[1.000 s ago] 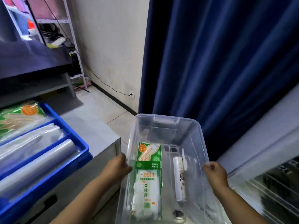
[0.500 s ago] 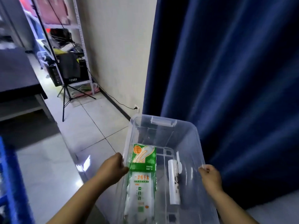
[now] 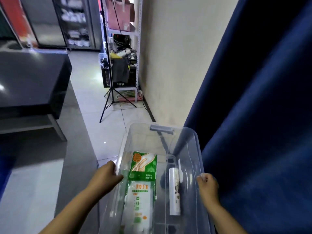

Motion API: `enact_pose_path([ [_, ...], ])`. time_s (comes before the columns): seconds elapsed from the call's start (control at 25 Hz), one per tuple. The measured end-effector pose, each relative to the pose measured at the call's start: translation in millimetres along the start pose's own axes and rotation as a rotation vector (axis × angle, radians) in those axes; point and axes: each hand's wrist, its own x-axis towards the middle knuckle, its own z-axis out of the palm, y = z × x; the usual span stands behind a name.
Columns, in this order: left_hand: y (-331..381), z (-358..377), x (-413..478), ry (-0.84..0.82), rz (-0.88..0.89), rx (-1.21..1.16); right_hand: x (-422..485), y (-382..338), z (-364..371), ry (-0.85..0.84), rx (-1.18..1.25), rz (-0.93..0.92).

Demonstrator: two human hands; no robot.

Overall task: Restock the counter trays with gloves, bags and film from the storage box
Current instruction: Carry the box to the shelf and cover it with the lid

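I carry a clear plastic storage box [image 3: 189, 142] in front of me, above the floor. My left hand [image 3: 108, 178] grips its left rim and my right hand [image 3: 206, 184] grips its right rim. Inside lie a green and white pack of disposable gloves [image 3: 141, 186] on the left and a white roll of film [image 3: 174, 191] on the right. The counter trays are out of view.
A grey counter [image 3: 33, 174] lies at lower left, with a blue edge [image 3: 3, 176] at the far left. A dark table [image 3: 30, 81] stands beyond it. A tripod [image 3: 111, 97] and a metal shelf rack [image 3: 125, 53] stand ahead by the wall. A navy curtain [image 3: 253, 115] hangs on the right.
The view has swung away from the counter: the blue trays with gloves and film rolls have left the frame, and the aisle, tripod and shelf rack came into sight. Both hands kept hold of the box.
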Motion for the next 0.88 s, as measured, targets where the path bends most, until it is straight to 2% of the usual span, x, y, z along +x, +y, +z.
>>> enact_pose_path([
  [0.32, -0.1, -44.6, 180.5, 0.116, -0.107, 0.002, 150.7, -102.7, 117.4, -0.084, -0.005, -0.037],
  [0.48, -1.2, -76.1, 248.6, 0.162, -0.137, -0.029, 211.7, -150.3, 167.8, -0.123, 0.008, 0.013],
  [0.68, -13.3, -99.4, 342.3, 0.179, -0.221, -0.066, 302.2, -206.0, 242.3, -0.243, -0.046, -0.053],
  [0.88, -20.4, -117.2, 441.1, 0.266, -0.337, -0.125, 397.2, -263.2, 328.3, -0.367, -0.032, -0.116],
])
